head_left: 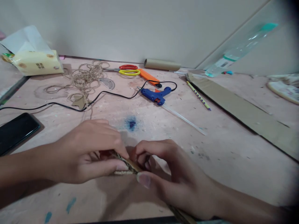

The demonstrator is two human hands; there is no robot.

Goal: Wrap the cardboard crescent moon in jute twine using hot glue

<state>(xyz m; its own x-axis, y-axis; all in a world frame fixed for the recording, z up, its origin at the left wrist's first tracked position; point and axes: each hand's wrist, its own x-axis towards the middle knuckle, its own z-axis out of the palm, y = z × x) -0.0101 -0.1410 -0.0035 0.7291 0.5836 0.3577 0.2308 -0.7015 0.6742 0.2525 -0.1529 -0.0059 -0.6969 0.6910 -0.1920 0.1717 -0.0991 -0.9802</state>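
Note:
Both hands meet low over the pink table (224,146). My left hand (91,152) is closed, its fingers pinching a small cardboard piece wound with twine (125,163). My right hand (168,174) is closed too, thumb and fingers gripping the same piece from the right. Most of the piece is hidden between the fingers. A strand of twine trails away under my right wrist toward the table's front edge.
A blue glue gun (155,95) with a black cord and a clear glue stick lies beyond the hands. Loose twine (85,77), scissors (127,70), an orange cutter, a cardboard tube (162,64), a pencil, a cardboard strip (245,112), a phone (15,130), tissues (35,62) and a bottle (238,51) lie around.

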